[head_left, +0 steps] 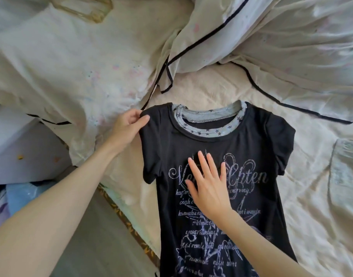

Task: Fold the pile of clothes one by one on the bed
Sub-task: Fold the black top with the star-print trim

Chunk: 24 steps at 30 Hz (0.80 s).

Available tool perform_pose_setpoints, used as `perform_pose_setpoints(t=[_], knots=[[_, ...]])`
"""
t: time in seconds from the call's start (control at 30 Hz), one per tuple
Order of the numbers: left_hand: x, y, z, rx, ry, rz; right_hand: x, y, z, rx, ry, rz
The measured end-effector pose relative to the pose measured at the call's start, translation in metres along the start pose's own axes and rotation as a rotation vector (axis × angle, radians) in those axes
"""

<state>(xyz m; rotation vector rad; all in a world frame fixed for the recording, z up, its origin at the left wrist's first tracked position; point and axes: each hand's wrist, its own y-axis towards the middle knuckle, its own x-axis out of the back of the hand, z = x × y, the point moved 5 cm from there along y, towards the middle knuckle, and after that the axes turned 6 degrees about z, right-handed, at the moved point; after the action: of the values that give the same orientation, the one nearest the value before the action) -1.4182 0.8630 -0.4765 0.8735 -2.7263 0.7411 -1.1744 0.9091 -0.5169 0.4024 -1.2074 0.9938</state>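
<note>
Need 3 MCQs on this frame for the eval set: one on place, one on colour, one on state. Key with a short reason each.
1. Where does the left hand hold the black T-shirt?
A. at the shoulder on its own side
B. at the hem
C. at the far sleeve

2. What colour is the neckband?
A. red with stripes
B. grey with small stars
C. plain yellow

3. How does the right hand lie?
A. curled round the sleeve
B. lifted off the shirt
C. flat on the printed chest, fingers spread

Key:
1 A, the fingers pinch the shoulder edge beside the neck.
2 B, the band is grey and dotted with dark stars.
3 C, the palm covers part of the lettering with the fingers straight.
</note>
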Motion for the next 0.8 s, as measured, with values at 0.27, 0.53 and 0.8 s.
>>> perform_pose_setpoints(t=[0.27, 0.53, 0.8], knots=[[0.021, 0.012, 0.014, -0.066, 0.646, -0.005, -0.01, -0.001, 0.053, 0.099, 0.039, -0.014], [0.036, -0.005, 0.031, -0.099, 0.935, 0.067, -0.02, 0.017, 0.095, 0.138, -0.103, -0.06], [0.041, -0.026, 0.018, -0.36, 1.357, -0.003, -0.032, 0.033, 0.113, 0.129, -0.199, -0.021]])
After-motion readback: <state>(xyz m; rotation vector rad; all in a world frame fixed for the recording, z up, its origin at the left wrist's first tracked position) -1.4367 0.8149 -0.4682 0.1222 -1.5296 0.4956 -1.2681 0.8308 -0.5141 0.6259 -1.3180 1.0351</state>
